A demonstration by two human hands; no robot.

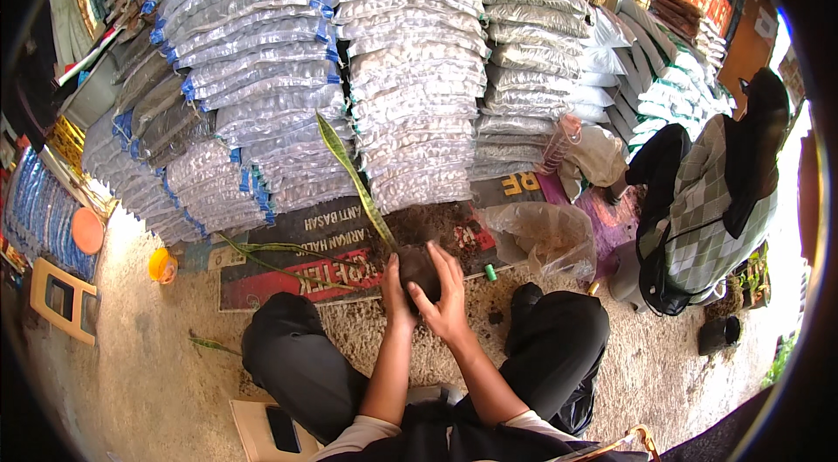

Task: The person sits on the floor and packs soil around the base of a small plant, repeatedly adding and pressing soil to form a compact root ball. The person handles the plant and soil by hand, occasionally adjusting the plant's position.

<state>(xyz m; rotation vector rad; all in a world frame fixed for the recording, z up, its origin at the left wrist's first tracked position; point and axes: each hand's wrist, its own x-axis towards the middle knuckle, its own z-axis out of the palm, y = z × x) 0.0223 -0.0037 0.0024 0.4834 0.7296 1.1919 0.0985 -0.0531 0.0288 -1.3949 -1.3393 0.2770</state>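
Between my knees, my left hand (pixel 398 294) and my right hand (pixel 449 298) are wrapped round a small dark plant pot (pixel 419 268), one on each side. The pot's material is hard to make out. A single long snake plant leaf (pixel 353 174) with yellow edges rises from it, leaning to the left. Loose snake plant leaves (pixel 288 247) lie to the left on a printed black and red sheet (pixel 262 286). Dark soil (pixel 449 231) is spread on the sheet just beyond the pot. A small green cylinder (pixel 491 273) lies right of my right hand.
Tall stacks of filled clear bags (pixel 410 78) stand beyond the sheet. An open plastic bag (pixel 546 235) sits at right, near another person (pixel 711 209). At left are a yellow container (pixel 161 266) and a tan stool (pixel 65 301). A phone (pixel 282 427) lies near my left leg.
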